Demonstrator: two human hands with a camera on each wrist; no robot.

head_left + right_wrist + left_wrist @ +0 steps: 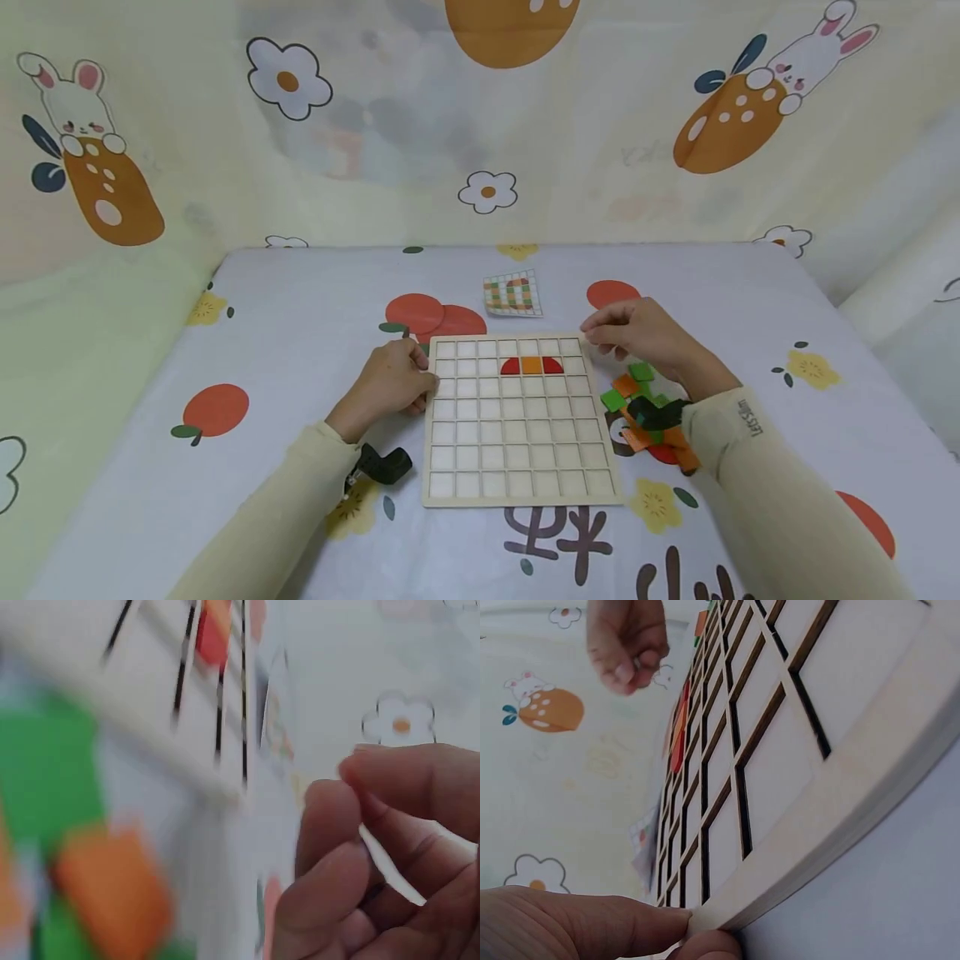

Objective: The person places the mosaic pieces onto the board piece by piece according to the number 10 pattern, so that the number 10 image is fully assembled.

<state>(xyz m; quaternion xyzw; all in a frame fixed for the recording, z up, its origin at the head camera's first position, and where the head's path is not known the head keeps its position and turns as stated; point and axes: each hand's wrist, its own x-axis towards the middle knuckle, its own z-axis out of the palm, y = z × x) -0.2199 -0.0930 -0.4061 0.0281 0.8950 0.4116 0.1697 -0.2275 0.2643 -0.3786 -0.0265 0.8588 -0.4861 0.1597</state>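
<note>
A pale wooden grid board [492,432] lies in the middle of the table. In its second row from the far side, an orange square tile [531,365] sits between two red rounded tiles [510,367]. My left hand [393,379] pinches the board's left rim, thumb and finger meeting at its edge in the left wrist view. Just off the far right corner hovers my right hand [637,337], its fingers loosely curled. Nothing shows between its fingertips [330,814] in the right wrist view.
Loose green and orange tiles [613,401] lie in a pile right of the board, partly under the right wrist; one orange tile [112,889] looms blurred in the right wrist view. Behind the board lies a small card [513,293] with a coloured grid pattern. A printed cloth covers the table.
</note>
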